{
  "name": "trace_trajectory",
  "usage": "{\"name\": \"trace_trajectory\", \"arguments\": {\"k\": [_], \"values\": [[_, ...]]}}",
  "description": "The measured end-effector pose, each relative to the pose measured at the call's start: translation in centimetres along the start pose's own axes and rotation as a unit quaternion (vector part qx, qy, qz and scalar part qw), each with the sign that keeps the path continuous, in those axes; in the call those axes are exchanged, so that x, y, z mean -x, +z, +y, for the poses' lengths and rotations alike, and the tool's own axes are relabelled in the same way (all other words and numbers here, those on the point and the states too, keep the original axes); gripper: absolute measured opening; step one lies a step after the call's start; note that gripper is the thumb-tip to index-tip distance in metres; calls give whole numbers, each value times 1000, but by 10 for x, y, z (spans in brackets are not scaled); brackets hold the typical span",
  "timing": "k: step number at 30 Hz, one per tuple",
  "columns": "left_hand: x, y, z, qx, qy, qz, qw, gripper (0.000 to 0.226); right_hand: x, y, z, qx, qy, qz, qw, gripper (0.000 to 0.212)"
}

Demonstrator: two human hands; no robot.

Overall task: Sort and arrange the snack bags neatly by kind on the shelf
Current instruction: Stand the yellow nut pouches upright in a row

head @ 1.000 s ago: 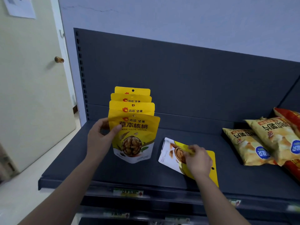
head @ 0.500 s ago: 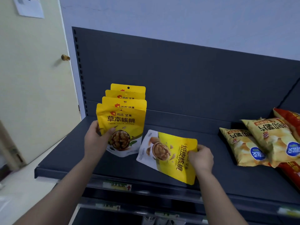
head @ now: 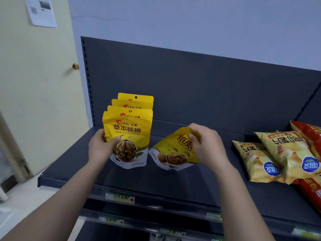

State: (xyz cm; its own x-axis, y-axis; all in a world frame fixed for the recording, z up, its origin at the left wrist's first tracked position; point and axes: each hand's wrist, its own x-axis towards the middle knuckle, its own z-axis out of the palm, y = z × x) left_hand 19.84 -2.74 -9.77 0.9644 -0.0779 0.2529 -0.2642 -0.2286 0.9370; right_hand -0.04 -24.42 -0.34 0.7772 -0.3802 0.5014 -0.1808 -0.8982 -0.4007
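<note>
Head view. The shelf (head: 173, 188) is dark and flat. A row (head: 133, 103) of four yellow walnut pouches stands at 9 o'clock of frame centre, upright, printed faces forward, hang-hole tops at 12 o'clock.

The left hand (head: 99, 148) grips the front pouch (head: 129, 136) at its 9 o'clock edge, thumb on the printed face and fingers curled behind.

The right hand (head: 206, 148) pinches the top band of a loose pouch (head: 173, 152) of a second walnut kind. It sits just at 3 o'clock of the row, with a narrow gap between them.

Loose pouch: the long axis runs from 7 to 1 o'clock. The white gusset end is low at 7 o'clock and the top is under the fingers at 1 o'clock, face to the camera. It is tilted, not upright. I cannot tell whether its base rests on the shelf.

Chip bags (head: 271, 159) lie flat at 3 o'clock, well apart from it. Red bags (head: 311, 136) lie beside and under them.

Handling, as a judgement:
- The pouch looks light, and its film is glossy and likely slick.
- The top band buckles under the pinch, so the wall is soft.
- The contents are lumpy and may crack if squeezed at the belly.
- The best hold is the flat sealed top band or the side seams.
- The gusset should let it stand once the long axis is brought to 12 o'clock.
</note>
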Motion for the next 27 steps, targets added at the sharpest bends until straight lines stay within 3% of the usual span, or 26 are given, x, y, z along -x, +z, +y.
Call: {"name": "trace_trajectory", "arguments": {"k": [5,13,17,19,21,23,27], "values": [[-1,-2,4,-1,-10,-4,1000,21,-3,2,-11,54,-37,-18,998,19],[-8,-12,1,-14,15,-60,998,16,-21,29,-59,75,-116,-120,983,29],[-11,-20,-6,18,-8,-88,996,31,-29,51,-94,80,-148,-135,976,33],[-11,-25,-8,7,-6,-54,999,39,-33,60,-109,73,-158,-135,975,34],[-4,-31,-7,-6,29,14,999,27,-35,67,-121,71,-167,-122,976,34],[2,-39,-7,29,83,16,996,18,-37,76,-129,70,-168,-103,978,33],[7,-50,-14,79,121,-125,981,63,-42,92,-135,65,-171,-71,981,26]]}}
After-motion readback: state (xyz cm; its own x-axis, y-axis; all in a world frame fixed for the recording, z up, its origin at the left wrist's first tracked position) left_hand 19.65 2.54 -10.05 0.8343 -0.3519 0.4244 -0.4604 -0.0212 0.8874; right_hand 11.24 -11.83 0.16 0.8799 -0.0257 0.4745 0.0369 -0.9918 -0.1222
